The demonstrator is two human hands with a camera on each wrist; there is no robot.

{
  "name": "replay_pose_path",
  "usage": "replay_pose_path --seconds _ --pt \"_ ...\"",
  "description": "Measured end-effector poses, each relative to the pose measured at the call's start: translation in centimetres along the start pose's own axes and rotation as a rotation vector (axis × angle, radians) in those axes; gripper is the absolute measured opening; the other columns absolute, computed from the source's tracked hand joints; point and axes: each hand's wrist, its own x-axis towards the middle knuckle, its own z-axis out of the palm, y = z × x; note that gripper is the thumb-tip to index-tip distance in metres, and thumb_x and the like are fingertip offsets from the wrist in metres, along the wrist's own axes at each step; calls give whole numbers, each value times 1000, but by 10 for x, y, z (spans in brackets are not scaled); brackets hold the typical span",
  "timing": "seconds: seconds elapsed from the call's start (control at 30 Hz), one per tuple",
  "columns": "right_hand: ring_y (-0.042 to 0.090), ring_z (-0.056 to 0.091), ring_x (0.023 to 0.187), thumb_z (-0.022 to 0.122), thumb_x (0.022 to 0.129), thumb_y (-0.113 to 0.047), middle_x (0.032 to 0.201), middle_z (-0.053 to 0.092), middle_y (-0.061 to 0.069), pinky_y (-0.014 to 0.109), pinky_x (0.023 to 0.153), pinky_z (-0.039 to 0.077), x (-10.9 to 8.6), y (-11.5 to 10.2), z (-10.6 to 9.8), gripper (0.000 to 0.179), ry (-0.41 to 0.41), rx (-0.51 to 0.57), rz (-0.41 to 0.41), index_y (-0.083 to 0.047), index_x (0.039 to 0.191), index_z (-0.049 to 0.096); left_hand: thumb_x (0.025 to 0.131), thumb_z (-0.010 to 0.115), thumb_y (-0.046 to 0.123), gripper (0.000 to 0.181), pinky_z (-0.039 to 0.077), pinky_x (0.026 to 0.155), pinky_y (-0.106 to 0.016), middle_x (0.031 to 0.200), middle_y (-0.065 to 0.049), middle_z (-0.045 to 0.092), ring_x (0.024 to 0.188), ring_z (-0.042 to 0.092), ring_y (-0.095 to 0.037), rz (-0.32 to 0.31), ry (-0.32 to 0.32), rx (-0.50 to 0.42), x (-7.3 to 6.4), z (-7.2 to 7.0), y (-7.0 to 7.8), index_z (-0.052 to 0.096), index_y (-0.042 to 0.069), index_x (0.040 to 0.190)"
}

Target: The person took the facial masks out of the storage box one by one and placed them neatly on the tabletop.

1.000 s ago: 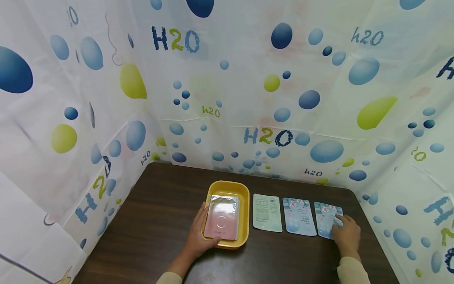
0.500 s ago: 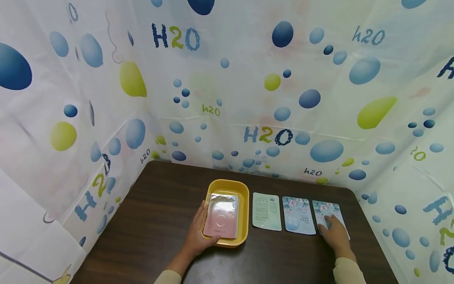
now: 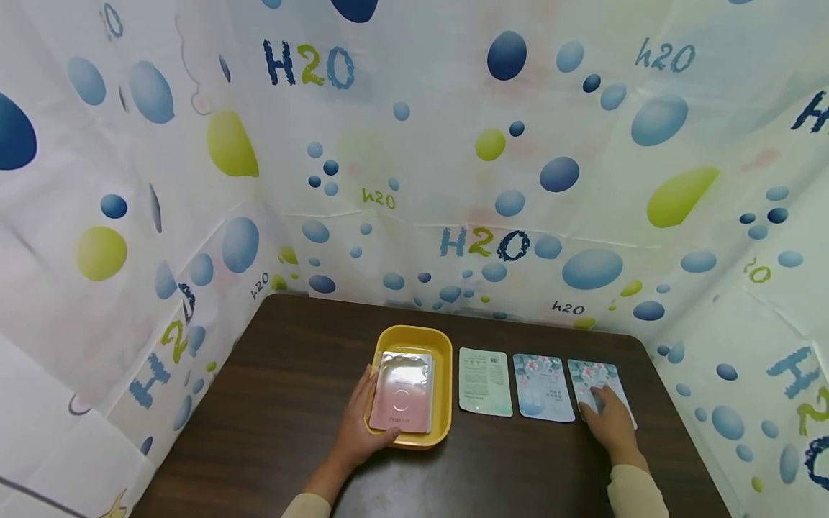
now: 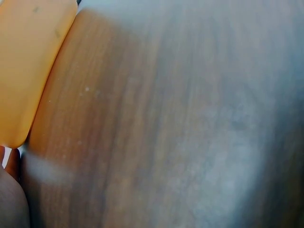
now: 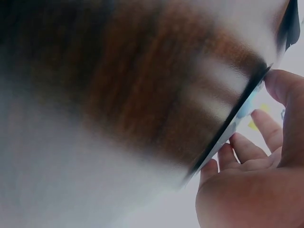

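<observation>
Fingers spread, the left hand (image 3: 360,428) borders the left side of the yellow tray (image 3: 443,381), seemingly steadying it; a pink packet (image 3: 403,394) lies inside. Right of the tray, a green packet (image 3: 486,383), blue packet (image 3: 544,392) and end packet (image 3: 601,372) lie spaced, probably for separate handling. The right hand (image 3: 612,426) touches the end packet; whether it pinches, I cannot tell. The right wrist view shows more of its fingers than the head view.

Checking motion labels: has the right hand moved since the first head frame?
Yes: in the head view, the right hand has shifted left, away from the table's right edge.
</observation>
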Motion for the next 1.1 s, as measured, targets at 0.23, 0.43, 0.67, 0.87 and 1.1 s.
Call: replay_pose_path --seconds 0.23,0.43,0.67,0.87,1.1 --pt "58 20 148 57 98 -23 161 21 38 69 119 17 -1 -4 -4 59 28 31 31 6 148 43 63 92 35 108 35 117 -42 168 -9 30 149 37 -36 -34 -7 -6 1 1 2 42 7 155" --pt "56 21 149 54 100 -19 162 23 35 67 120 18 -6 -10 -8 57 92 120 66 5 151 41 63 92 34 108 33 118 -32 168 -9 31 150 37 -34 -25 -2 -24 2 -1 5 43 6 154" --pt "54 24 149 52 102 -21 161 28 34 67 119 21 -10 -13 -6 59 189 223 127 3 154 37 62 92 35 109 36 117 -45 168 -11 31 149 37 -34 -26 -8 -21 3 -1 5 43 6 154" --pt "54 25 149 50 102 -23 161 28 34 67 119 21 -18 -20 -6 65 257 328 159 2 158 29 61 93 37 111 38 115 -55 168 -11 31 149 37 -35 -18 -11 -14 2 0 2 42 6 155" --pt "51 28 149 53 103 -23 162 30 32 66 119 24 -25 -32 -5 68 302 482 180 0 160 24 60 93 37 112 37 116 -45 168 -12 30 150 35 -34 -13 -7 -25 0 0 2 42 6 155"
